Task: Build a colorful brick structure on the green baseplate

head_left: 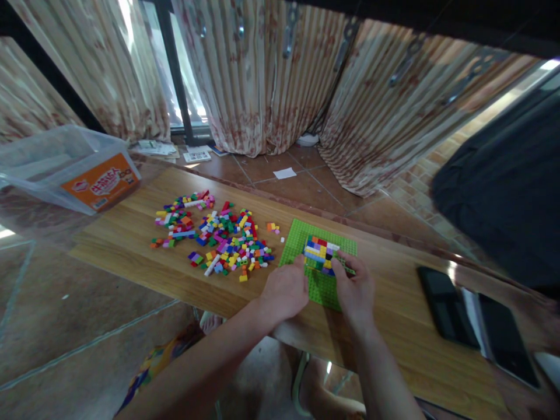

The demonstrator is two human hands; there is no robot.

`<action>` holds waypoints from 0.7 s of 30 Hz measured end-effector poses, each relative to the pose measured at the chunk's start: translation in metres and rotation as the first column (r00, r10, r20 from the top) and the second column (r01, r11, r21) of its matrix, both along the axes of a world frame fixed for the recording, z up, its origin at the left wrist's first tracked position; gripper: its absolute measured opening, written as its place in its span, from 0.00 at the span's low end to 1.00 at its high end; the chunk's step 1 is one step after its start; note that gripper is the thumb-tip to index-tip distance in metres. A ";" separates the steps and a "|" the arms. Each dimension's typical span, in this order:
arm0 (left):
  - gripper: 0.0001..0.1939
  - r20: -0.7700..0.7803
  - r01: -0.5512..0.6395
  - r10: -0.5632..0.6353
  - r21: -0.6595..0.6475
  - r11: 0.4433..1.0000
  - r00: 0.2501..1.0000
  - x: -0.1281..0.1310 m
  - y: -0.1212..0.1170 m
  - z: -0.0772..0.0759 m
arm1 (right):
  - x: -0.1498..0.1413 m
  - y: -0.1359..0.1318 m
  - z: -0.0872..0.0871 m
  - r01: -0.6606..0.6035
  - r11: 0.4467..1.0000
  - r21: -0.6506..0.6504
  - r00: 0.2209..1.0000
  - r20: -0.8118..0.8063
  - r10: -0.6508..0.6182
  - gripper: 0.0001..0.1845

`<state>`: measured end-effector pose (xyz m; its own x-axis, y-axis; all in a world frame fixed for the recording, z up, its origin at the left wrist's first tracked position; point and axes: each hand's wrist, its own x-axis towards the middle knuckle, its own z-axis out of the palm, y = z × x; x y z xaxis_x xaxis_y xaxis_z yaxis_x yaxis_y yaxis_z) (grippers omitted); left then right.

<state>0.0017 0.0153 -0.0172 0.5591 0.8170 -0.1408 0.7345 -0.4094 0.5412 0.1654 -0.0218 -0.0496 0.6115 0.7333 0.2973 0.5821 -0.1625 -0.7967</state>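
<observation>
A block of multicoloured toy bricks, a brick build [321, 249], stands on the green baseplate [295, 236]. My left hand [286, 290] is closed at the near left corner of the build, its fingertips against the side and partly hidden. From the right, my right hand [356, 286] grips the other end of the build, thumb on the near side and fingers curled behind. A thin green piece [349, 269] shows by the right fingers; whether it belongs to the build I cannot tell.
Loose bricks [227, 236] lie spread over the wooden table [144, 262] to the left. A clear plastic box [87, 169] with an orange label stands at the far left end. Two dark flat devices, a black tablet [446, 306] and a phone-like slab [507, 338], lie at the right.
</observation>
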 end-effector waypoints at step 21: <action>0.24 -0.033 0.003 -0.002 0.017 1.000 0.999 0.001 0.000 0.000 | 0.011 0.013 -0.007 -0.066 0.997 -0.051 0.960 -0.275 0.050 0.28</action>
<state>0.0027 0.0156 -0.0172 0.5567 0.8180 -0.1452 0.7506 -0.4204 0.5098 0.1760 -0.0085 -0.0564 0.6194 0.7810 0.0800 0.3537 -0.1866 -0.9165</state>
